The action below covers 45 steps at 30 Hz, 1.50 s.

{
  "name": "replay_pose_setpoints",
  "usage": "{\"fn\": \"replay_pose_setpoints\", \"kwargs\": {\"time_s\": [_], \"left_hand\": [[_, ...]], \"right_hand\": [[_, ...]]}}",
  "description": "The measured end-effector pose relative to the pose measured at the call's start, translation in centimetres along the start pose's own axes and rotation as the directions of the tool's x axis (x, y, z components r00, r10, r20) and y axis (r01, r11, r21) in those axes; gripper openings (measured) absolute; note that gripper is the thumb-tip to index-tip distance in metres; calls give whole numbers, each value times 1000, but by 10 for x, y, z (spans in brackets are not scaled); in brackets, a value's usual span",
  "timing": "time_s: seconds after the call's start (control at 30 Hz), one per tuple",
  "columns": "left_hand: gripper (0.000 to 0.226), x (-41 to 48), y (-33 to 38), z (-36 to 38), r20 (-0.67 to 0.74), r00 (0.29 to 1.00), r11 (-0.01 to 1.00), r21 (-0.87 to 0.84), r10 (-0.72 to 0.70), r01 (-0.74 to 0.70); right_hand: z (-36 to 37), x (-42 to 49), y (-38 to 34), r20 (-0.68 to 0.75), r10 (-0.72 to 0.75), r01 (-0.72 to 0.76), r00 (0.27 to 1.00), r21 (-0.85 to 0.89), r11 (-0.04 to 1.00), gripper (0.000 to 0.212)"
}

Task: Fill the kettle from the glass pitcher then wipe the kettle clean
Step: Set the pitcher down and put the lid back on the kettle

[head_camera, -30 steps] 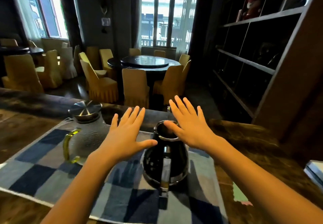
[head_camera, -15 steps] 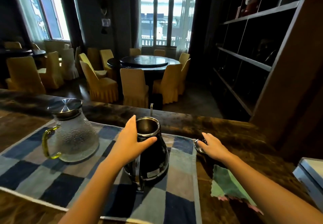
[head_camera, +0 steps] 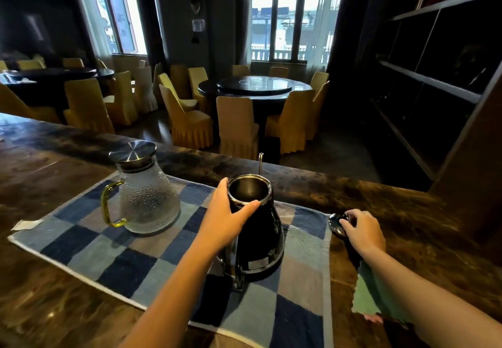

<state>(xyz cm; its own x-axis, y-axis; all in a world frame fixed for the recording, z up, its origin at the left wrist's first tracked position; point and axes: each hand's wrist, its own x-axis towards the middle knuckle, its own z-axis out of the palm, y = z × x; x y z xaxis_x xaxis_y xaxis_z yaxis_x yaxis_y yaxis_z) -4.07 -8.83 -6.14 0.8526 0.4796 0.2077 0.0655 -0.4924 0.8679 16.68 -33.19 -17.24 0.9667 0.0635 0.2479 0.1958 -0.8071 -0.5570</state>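
A black kettle (head_camera: 260, 241) with a thin spout stands open-topped on a blue checked towel (head_camera: 114, 255). My left hand (head_camera: 225, 220) grips the kettle's upper body just under the rim. The kettle's dark lid (head_camera: 335, 225) lies on the countertop to the right of the towel, with the fingers of my right hand (head_camera: 362, 232) on it. A textured glass pitcher (head_camera: 146, 193) with a steel lid and a yellow-green handle stands upright at the towel's left end, untouched.
A green cloth (head_camera: 366, 296) lies on the dark marbled counter (head_camera: 407, 212) under my right forearm. A small white slip (head_camera: 25, 224) sits by the towel's left corner. A dark shelf unit (head_camera: 461, 103) rises on the right; dining tables and chairs lie beyond the counter.
Both hands were over the kettle a second ago. My right hand carried the lid off to the counter on the right, and my left hand closed around the kettle's neck.
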Motion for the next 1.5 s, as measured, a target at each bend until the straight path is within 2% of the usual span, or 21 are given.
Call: {"fn": "replay_pose_setpoints", "kwargs": {"time_s": [0.1, 0.2, 0.33, 0.43, 0.53, 0.6, 0.7, 0.87, 1.0, 1.2, 1.37, 1.5], "left_hand": [[49, 0, -1, 1, -11, 1000, 999, -34, 5, -6], [51, -1, 0, 1, -1, 1000, 998, -57, 0, 0], [57, -4, 4, 0, 7, 1000, 997, -72, -2, 2], [63, -5, 4, -1, 19, 1000, 995, -96, -1, 3], [55, -4, 1, -1, 26, 1000, 993, -118, -6, 9], [60, -4, 0, -1, 31, 999, 990, -139, -10, 14], [59, -4, -2, -1, 41, 999, 987, -163, -3, 10], [69, -3, -3, 1, 29, 1000, 987, -163, -1, 5], [60, -3, -5, 2, 23, 1000, 989, -146, -15, 18], [65, -7, 0, 1, 2, 1000, 988, -152, -24, 24], [77, -7, -3, 4, 3, 999, 987, -152, -52, 52], [81, -6, -4, 5, -5, 998, 990, -130, -58, 57]], "right_hand": [[1, -2, -6, -52, 8, -2, 999, 105, 995, 32], [-5, 1, -35, -52, -57, 71, 997, 311, 948, 31], [-31, -2, -110, -14, -292, 243, 956, 595, 766, 22], [-57, -12, -166, 32, -502, 352, 865, 673, 650, 19], [-66, -20, -197, 159, -649, 446, 744, 605, 659, 18], [-65, -25, -207, 219, -702, 516, 677, 539, 666, 21], [-65, -29, -212, 246, -732, 583, 635, 470, 663, 25], [-67, -33, -217, 269, -732, 623, 626, 392, 677, 27], [-65, -37, -218, 273, -740, 666, 615, 323, 672, 28], [-59, -40, -218, 256, -744, 683, 617, 294, 668, 31], [-52, -42, -214, 151, -726, 687, 671, 243, 685, 25], [-54, -47, -214, 133, -703, 683, 698, 170, 710, 27]]}}
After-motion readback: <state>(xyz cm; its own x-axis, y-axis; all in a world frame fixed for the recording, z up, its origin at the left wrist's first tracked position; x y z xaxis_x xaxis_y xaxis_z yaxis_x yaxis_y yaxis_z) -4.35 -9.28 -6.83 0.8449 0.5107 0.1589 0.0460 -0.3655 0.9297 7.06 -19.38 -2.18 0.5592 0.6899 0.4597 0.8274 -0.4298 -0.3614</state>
